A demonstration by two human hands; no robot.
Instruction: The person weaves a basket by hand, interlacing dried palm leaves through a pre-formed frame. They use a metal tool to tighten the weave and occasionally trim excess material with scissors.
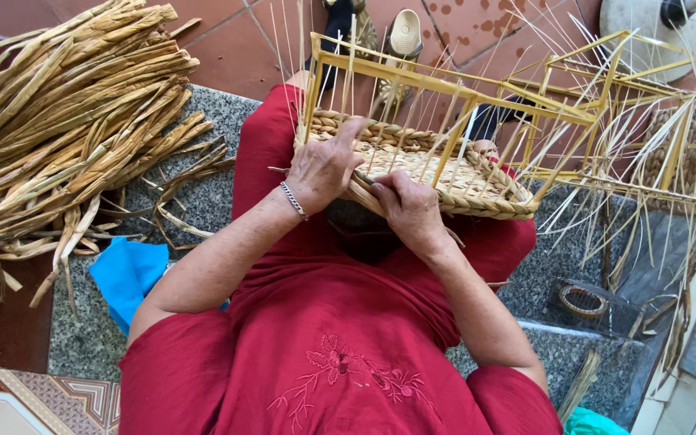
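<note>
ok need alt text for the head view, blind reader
Seen from above, a seated person in red weaves a flat basket on their lap, left hand and right hand gripping its near rim. A pile of dried reeds lies to the left.

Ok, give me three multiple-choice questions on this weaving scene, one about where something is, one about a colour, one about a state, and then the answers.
1. Where does the big pile of dried rushes lie?
A. on the person's left
B. on the person's right
C. inside the basket

2. What colour is the cloth near the left elbow?
A. yellow
B. blue
C. white

3. How far along is the woven basket on the lap?
A. finished, with a lid on
B. only loose stakes, nothing woven
C. base and low rim woven, thin stakes standing free inside a wooden frame

Answers:
1 A: the pile fills the upper left of the view, beyond the left hand.
2 B: the cloth is bright blue against the grey stone.
3 C: the right hand and left hand both close on the braided rim, with bare stakes rising above it.
</note>
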